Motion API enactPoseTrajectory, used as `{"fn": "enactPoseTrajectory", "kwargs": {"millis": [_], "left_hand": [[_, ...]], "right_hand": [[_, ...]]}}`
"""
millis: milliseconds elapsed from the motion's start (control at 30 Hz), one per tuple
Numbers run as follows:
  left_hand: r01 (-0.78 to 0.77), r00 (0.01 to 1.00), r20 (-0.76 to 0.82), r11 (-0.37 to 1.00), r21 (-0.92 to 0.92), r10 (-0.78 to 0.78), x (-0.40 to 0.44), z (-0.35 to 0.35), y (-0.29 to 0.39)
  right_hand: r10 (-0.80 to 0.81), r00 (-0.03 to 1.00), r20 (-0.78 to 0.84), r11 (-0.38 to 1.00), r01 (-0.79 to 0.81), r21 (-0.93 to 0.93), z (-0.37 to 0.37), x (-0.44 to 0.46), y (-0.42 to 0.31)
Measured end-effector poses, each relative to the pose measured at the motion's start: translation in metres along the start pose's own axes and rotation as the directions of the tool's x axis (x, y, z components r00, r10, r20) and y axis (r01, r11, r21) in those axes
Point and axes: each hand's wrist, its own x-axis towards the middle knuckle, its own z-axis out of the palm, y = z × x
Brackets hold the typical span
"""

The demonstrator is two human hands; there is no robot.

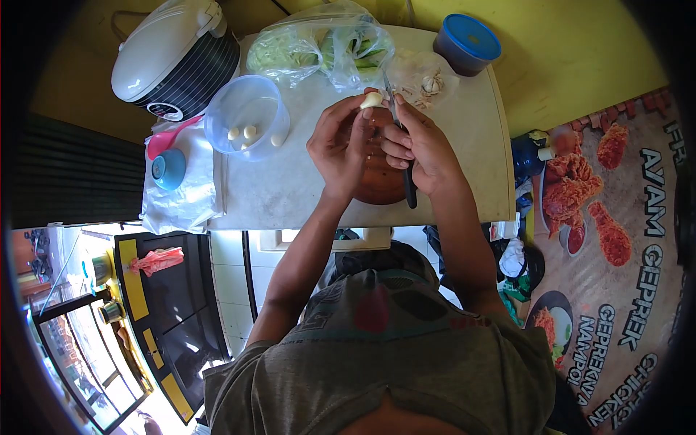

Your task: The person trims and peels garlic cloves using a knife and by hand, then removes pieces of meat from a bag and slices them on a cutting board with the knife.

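Note:
Between the thumb and fingers of my left hand (339, 141) is a peeled garlic clove (372, 100), held up over a round brown board (380, 190). My right hand (424, 148) grips a knife (409, 185) with a black handle; its blade points away from me, close beside the clove. Small bits lie on the board, partly hidden by my hands. A clear plastic tub (246, 116) to the left holds several pale peeled cloves (250, 132). Beyond my right hand, a garlic bulb (432, 85) rests on a clear plastic bag with loose skins around it.
At the back lies a plastic bag of green vegetables (319, 47), with a blue-lidded container (471, 40) to its right. A rice cooker (174, 58) stands at the back left. Nearer are a pink spoon (165, 140) and a small blue bowl (168, 170) on white plastic.

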Motion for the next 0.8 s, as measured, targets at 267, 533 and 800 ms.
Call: {"fn": "enactPoseTrajectory", "kwargs": {"millis": [267,533,800], "left_hand": [[0.546,0.786,0.147,0.563,-0.621,-0.601,0.011,0.008,0.002],[0.548,0.693,0.199,0.326,-0.770,-0.693,0.020,-0.002,-0.013],[0.559,0.640,0.191,0.280,-0.780,-0.744,0.014,-0.010,-0.018]], "right_hand": [[0.008,0.997,0.072,0.985,-0.020,0.170,-0.015,0.008,0.006],[-0.102,0.989,0.105,0.978,0.080,0.195,-0.026,0.007,0.000],[-0.414,0.827,-0.380,0.783,0.111,-0.612,-0.089,0.068,-0.028]]}}
